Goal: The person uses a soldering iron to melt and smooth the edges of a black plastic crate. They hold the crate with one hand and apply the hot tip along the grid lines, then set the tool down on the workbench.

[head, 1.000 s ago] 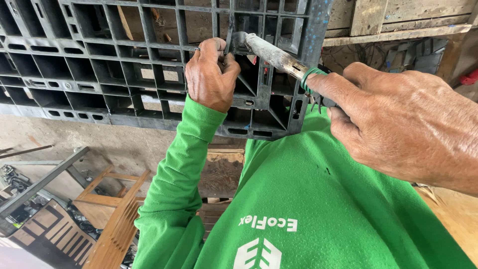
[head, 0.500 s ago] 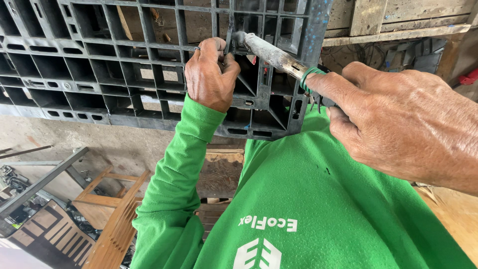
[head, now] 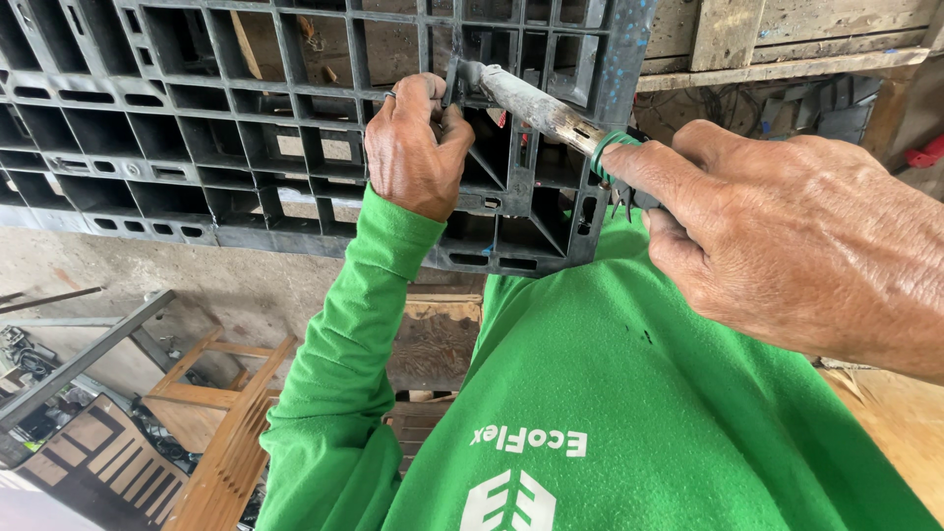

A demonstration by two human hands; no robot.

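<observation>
Black plastic pallet [head: 246, 128], a grid of open cells, hanging upright across the upper half of the head view, lower edge above a concrete floor [head: 197, 280]. Left hand [head: 418, 147] raised to it from a green sleeve [head: 344, 344], fingers curled shut and pinched on a thin rib of the grid near the pallet's right end; what, if anything, sits between the fingertips too small to tell. Right hand [head: 787, 236] close to the camera at the right, closed on the handle end of a worn metal tool [head: 536, 103], forefinger stretched along the shaft. Grey, scuffed shaft with a green band [head: 608, 147] just ahead of the forefinger tip, slanting up and to the left. Tool's far tip touching the grid right beside the left hand's thumb and fingertips, at the same rib. Handle itself hidden under the right hand. Below both hands, a green long-sleeved shirt [head: 629, 413] with a white emblem filling the lower middle and right. Wooden planks [head: 787, 39] behind the pallet's right end, at the top right. Wooden frames [head: 226, 433] and pallets stacked on the floor at lower left, a grey metal bar [head: 88, 354] slanting beside them, near a tangle of dark parts at the left edge. Pale wooden surface [head: 905, 433] at the far right edge, under the right forearm.
</observation>
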